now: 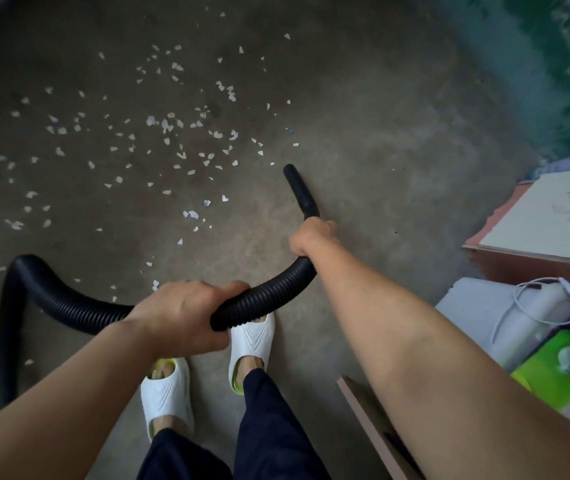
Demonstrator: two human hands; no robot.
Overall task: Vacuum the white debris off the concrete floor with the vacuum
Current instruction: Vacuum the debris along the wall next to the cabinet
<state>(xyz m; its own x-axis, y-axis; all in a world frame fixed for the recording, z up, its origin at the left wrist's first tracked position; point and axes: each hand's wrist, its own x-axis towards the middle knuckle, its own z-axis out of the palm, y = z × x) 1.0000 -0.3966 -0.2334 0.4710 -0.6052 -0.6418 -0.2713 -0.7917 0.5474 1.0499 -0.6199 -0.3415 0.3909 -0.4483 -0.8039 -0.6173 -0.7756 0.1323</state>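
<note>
A black ribbed vacuum hose (269,292) curves across the lower middle of the view and ends in a smooth black nozzle (299,188) pointing up and left near the floor. My right hand (311,235) grips the hose just behind the nozzle. Farther back, my left hand (181,315) is closed around the hose above my feet. Several white debris scraps (172,124) lie scattered over the concrete floor (363,116), mostly left of and beyond the nozzle tip. The vacuum body is out of view.
The hose loops down the left side (9,323). My feet in white slippers (250,344) stand under the hose. At right sit a white-topped cabinet (546,220), a white appliance with a cord (505,313), a green box (550,372) and a board edge (373,420).
</note>
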